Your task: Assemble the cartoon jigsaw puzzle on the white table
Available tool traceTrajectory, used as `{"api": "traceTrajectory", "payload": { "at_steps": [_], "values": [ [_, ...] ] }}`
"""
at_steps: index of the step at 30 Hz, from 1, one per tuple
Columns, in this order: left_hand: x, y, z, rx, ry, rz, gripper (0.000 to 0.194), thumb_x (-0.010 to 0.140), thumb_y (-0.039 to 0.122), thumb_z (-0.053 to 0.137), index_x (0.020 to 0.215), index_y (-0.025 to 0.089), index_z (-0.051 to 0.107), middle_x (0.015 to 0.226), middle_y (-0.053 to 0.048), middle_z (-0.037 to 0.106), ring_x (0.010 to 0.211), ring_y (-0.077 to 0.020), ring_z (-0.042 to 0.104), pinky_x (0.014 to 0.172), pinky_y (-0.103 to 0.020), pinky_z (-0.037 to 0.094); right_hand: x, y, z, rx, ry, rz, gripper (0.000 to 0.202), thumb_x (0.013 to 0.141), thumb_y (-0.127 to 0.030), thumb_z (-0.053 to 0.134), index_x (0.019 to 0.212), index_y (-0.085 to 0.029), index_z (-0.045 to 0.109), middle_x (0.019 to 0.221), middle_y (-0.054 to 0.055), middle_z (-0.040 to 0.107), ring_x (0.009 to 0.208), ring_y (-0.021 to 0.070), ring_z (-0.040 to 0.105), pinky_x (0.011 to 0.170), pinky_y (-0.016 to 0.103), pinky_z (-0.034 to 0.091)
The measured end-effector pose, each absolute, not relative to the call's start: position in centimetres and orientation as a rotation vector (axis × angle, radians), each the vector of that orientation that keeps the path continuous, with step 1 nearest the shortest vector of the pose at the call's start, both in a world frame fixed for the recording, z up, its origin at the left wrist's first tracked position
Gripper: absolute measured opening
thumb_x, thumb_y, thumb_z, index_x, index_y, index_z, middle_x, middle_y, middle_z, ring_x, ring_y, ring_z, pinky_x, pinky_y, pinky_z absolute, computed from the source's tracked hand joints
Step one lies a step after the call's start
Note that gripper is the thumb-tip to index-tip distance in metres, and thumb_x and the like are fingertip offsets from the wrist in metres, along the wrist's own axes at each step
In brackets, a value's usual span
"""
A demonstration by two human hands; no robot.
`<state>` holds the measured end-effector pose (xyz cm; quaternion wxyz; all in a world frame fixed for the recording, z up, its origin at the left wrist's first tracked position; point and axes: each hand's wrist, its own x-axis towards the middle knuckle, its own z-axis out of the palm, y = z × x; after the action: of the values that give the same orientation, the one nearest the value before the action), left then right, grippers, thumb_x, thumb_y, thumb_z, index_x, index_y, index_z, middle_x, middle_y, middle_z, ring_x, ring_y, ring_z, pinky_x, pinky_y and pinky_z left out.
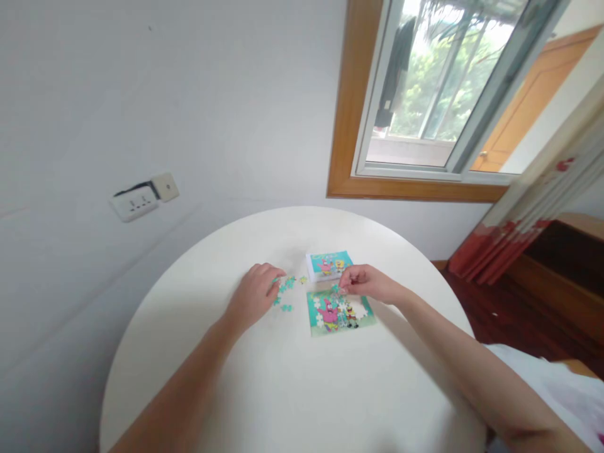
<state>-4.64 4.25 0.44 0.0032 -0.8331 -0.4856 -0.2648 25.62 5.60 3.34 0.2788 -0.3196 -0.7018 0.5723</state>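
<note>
A partly filled jigsaw puzzle with a pink figure and a yellow figure lies on the white round table. Behind it is a box with a similar picture. My right hand is over the puzzle's back edge, its fingers pinched round a small teal puzzle piece at the fingertips. To the left, my left hand rests on the table with curled fingers beside several loose teal pieces; its fingertips partly cover some of them, and whether it grips one is hidden.
A pale wall with a socket stands beyond the table's left and back edge. At the right are a wood-framed window, a red and white curtain and a brown wooden cabinet.
</note>
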Motion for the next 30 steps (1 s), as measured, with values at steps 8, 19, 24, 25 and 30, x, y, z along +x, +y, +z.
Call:
{"api": "traceTrajectory", "payload": {
  "at_steps": [8, 19, 24, 25, 30],
  "values": [
    [2.9, -0.2, 0.7, -2.895, -1.3, -0.861, 0.022, 0.089, 0.014, 0.048, 0.104, 0.021, 0.062, 0.103, -0.005, 0.06, 0.102, -0.0217, 0.051, 0.093, -0.039, 0.042, 29.7, 5.1, 0.8, -1.004, -1.76, 1.549, 0.026, 0.068, -0.035, 0.076, 0.075, -0.014, 0.061, 0.067, 0.0, 0.064, 0.058, 0.0086, 0.053, 0.057, 0.021, 0.036],
    [4.5, -0.7, -1.1, -2.975, -1.262, -0.798, 0.027, 0.092, 0.017, 0.044, 0.112, 0.022, 0.061, 0.113, -0.008, 0.059, 0.108, -0.0225, 0.05, 0.096, -0.04, 0.042, 30.6, 5.7, 0.2, -1.154, -1.933, 1.241, 0.026, 0.078, -0.031, 0.063, 0.096, -0.014, 0.071, 0.079, 0.004, 0.069, 0.064, 0.0107, 0.051, 0.056, 0.023, 0.036],
    [4.5, -0.6, -1.7, -2.963, -1.214, -0.753, 0.033, 0.093, 0.019, 0.044, 0.123, 0.022, 0.057, 0.132, -0.007, 0.054, 0.125, -0.0237, 0.043, 0.107, -0.042, 0.037, 29.7, 5.2, 0.3, -1.212, -2.019, 0.996, 0.025, 0.082, -0.031, 0.058, 0.097, -0.019, 0.074, 0.092, 0.006, 0.071, 0.075, 0.0147, 0.056, 0.066, 0.026, 0.042],
    [4.5, -0.6, -1.7, -2.969, -1.198, -0.724, 0.036, 0.093, 0.019, 0.044, 0.127, 0.023, 0.054, 0.137, -0.007, 0.051, 0.13, -0.024, 0.04, 0.109, -0.043, 0.035, 29.6, 5.2, 0.4, -1.217, -2.021, 0.97, 0.025, 0.082, -0.031, 0.057, 0.097, -0.019, 0.075, 0.093, 0.006, 0.071, 0.077, 0.0154, 0.057, 0.068, 0.026, 0.043],
    [4.4, -0.5, -2.0, -3.021, -1.151, -0.566, 0.049, 0.092, 0.018, 0.044, 0.141, 0.027, 0.041, 0.149, -0.004, 0.039, 0.137, -0.0228, 0.034, 0.111, -0.042, 0.034, 29.5, 5.3, 0.4, -1.284, -1.986, 0.931, 0.026, 0.082, -0.031, 0.057, 0.094, -0.019, 0.076, 0.089, 0.006, 0.071, 0.076, 0.0162, 0.058, 0.068, 0.026, 0.044]
  ]
}}
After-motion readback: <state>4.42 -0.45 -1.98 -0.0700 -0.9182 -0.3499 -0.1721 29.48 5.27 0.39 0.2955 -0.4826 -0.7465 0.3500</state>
